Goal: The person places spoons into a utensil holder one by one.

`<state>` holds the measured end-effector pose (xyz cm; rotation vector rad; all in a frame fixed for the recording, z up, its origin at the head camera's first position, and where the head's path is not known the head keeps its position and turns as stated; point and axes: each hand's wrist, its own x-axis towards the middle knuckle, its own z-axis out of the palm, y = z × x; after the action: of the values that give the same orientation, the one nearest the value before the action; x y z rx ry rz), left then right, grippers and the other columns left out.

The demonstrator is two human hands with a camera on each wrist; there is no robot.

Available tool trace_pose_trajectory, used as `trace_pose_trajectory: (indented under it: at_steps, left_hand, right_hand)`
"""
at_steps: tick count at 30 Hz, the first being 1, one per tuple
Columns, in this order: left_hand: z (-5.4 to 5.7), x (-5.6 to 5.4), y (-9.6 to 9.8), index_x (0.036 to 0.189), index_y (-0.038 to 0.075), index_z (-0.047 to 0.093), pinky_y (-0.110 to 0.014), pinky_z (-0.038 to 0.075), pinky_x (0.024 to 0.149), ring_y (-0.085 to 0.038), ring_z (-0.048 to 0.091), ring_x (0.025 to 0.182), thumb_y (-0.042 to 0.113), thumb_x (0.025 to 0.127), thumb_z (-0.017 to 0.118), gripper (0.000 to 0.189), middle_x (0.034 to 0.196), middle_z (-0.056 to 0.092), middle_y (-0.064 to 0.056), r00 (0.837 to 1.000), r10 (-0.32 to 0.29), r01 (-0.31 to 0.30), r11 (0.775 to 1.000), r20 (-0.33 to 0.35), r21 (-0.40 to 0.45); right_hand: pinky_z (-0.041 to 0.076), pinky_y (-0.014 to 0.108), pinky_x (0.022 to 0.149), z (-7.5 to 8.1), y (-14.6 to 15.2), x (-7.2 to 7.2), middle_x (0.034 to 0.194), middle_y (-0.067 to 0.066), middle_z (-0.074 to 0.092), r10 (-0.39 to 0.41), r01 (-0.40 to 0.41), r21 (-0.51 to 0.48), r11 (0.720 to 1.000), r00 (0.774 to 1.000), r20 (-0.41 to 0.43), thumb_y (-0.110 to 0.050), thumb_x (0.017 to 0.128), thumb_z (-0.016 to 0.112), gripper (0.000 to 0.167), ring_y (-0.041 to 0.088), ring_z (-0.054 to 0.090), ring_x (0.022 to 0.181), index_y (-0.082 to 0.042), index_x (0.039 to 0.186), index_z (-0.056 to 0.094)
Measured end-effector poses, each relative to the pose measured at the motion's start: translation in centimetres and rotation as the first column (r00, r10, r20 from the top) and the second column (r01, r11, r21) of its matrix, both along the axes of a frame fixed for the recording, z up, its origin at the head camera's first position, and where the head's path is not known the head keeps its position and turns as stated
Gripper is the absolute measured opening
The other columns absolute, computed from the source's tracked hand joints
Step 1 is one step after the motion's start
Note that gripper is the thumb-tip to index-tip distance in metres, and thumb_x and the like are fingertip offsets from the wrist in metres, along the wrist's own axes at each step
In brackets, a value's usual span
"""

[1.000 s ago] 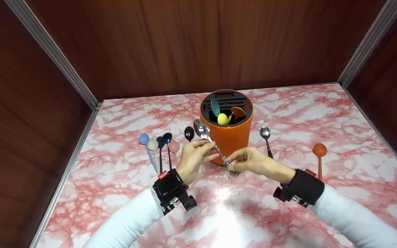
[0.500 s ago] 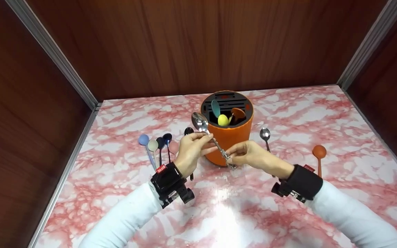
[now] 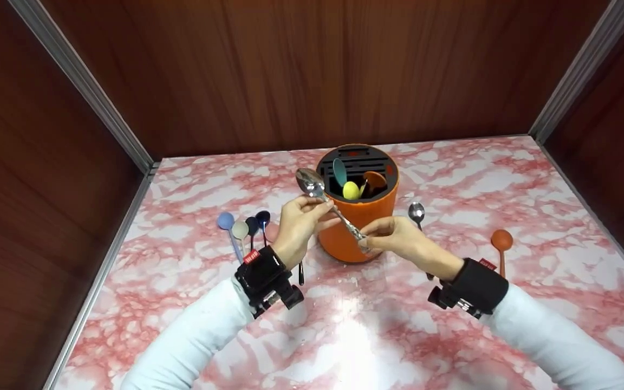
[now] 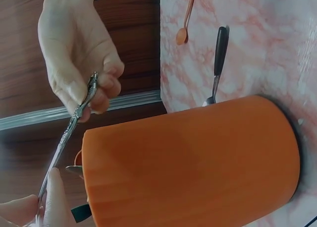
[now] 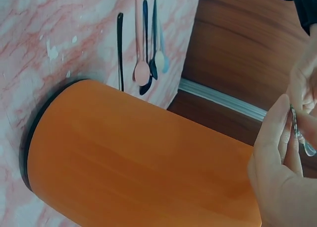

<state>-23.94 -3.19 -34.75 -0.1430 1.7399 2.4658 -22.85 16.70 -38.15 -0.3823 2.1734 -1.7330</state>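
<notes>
A silver teaspoon (image 3: 348, 223) with an ornate handle slants in the air before the orange cylindrical utensil holder (image 3: 344, 250). My left hand (image 3: 297, 226) pinches it just below the bowl, which points up and to the left. At the patterned handle end, the fingers and thumb of my right hand (image 3: 401, 239) hold it. The holder's black slotted top carries a teal spoon (image 3: 339, 172), a yellow spoon (image 3: 351, 190) and an orange spoon (image 3: 375, 180). In the left wrist view, the handle (image 4: 64, 138) runs between both hands beside the holder's rim.
On the pink marbled table lie several spoons to the left, among them a blue spoon (image 3: 226, 220) and a cream spoon (image 3: 240, 230). A black spoon handle (image 3: 301, 273) shows below my left hand. To the right lie a black-handled silver spoon (image 3: 416, 211) and an orange spoon (image 3: 502, 239).
Both hands have lifted the teaspoon a little, its bowl shifting up and left beside the holder's rim. The grip of each hand stays near the same parts of the teaspoon.
</notes>
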Motion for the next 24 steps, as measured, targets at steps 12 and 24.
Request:
trace_pose_trajectory:
  at_steps: [12, 24]
  left_hand:
    - [2.0, -1.5, -0.5, 0.105, -0.014, 0.055, -0.033, 0.06, 0.078, -0.019, 0.063, 0.075, -0.011, 0.091, 0.058, 0.014, 0.089, 0.06, -0.014, 0.993, 0.082, -0.082, 0.997, -0.088, 0.0]
    - [3.6, -3.0, -0.8, 0.1, -0.014, 0.056, -0.032, 0.06, 0.072, -0.013, 0.062, 0.067, -0.011, 0.09, 0.06, 0.011, 0.086, 0.06, -0.014, 0.941, 0.184, -0.207, 0.977, -0.283, -0.052]
  right_hand:
    - [0.056, 0.037, 0.087, -1.6, 1.4, 0.4, 0.098, 0.016, 0.068, 0.068, -0.066, -0.06, 0.996, 0.998, 0.017, -0.007, 0.094, 0.062, 0.029, 0.019, 0.067, 0.087, 0.016, 0.112, 0.058]
    - [0.056, 0.036, 0.087, -3.5, 2.9, 1.0, 0.1, 0.009, 0.069, 0.186, -0.181, -0.085, 0.98, 0.981, 0.051, -0.006, 0.095, 0.059, 0.029, 0.02, 0.067, 0.091, 0.014, 0.116, 0.058]
